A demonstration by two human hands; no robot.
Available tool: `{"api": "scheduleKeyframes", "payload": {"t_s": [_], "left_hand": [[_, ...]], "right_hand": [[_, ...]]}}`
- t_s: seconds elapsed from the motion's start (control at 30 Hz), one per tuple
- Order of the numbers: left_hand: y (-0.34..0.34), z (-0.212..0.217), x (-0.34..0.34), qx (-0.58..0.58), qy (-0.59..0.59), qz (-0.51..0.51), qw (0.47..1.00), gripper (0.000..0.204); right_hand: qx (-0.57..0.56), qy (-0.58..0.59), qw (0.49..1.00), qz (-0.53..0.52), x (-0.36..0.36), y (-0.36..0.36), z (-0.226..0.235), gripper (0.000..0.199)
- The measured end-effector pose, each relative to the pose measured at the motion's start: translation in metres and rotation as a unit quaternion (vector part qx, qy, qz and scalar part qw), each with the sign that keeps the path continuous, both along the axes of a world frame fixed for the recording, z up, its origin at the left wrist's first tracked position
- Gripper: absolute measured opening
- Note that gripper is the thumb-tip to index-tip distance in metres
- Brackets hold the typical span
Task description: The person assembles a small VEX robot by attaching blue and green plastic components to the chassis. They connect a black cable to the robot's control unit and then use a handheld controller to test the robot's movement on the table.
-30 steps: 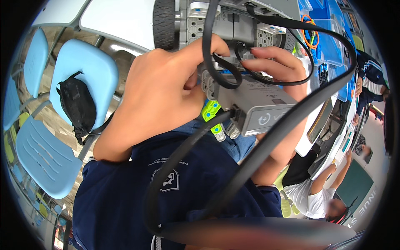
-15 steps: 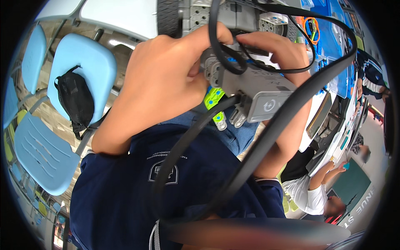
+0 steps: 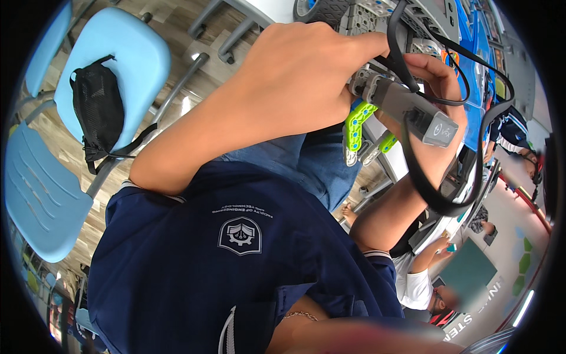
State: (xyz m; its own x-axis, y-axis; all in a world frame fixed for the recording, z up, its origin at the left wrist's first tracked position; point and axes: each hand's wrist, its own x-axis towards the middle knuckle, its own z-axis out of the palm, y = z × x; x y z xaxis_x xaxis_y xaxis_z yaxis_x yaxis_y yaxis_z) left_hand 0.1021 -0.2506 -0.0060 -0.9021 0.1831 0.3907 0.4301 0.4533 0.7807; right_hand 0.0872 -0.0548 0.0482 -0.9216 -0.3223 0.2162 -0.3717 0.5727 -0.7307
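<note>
A grey plastic robot model point(image 3: 361, 20) with perforated beams and black tyres is at the top. From it projects a grey boxy motor point(image 3: 407, 109), with a lime-green and blue claw point(image 3: 356, 127) below. A flat black cable point(image 3: 396, 44) loops over the model and hangs in a wide curve in front of the motor. My left hand point(image 3: 300, 76) is closed, its index fingertip against the cable; its other fingertips are hidden. Behind the motor, my right hand point(image 3: 445, 79) curls its fingers around the model near the cable. What its thumb touches is hidden.
On the left, a black mesh bag point(image 3: 99, 109) lies on a light blue chair point(image 3: 138, 47), with another blue chair point(image 3: 47, 192) nearby. Blue plastic bins point(image 3: 471, 127) stand beyond my right hand. A person in a white shirt point(image 3: 413, 280) sits at the right.
Both hands and the robot model have shifted right in view. The motor has turned, and the hanging cable has swung from across my chest toward the right.
</note>
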Motion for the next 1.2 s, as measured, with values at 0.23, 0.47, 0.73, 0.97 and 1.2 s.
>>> {"api": "scheduleKeyframes", "payload": {"t_s": [0.23,0.47,0.73,0.97,1.2], "left_hand": [[0.004,-0.001,0.001,-0.021,-0.018,0.009,1.000,0.057],[0.009,-0.003,0.000,0.005,-0.037,0.009,0.999,0.051],[0.008,-0.006,0.000,0.007,-0.030,0.017,0.999,0.042],[0.001,-0.006,0.000,-0.006,-0.012,-0.005,1.000,0.053],[0.002,-0.024,0.019,0.137,0.095,0.092,0.982,0.063]], "right_hand": [[0.070,-0.054,0.996,-0.026,0.001,-0.003,0.015,0.062],[0.030,-0.047,0.997,-0.061,0.004,-0.006,0.012,0.059],[-0.049,-0.014,0.997,-0.063,0.009,-0.009,-0.002,0.054],[0.022,-0.001,0.997,-0.073,0.007,-0.008,0.006,0.055],[-0.009,-0.031,0.997,-0.075,0.008,-0.008,0.007,0.059]]}}
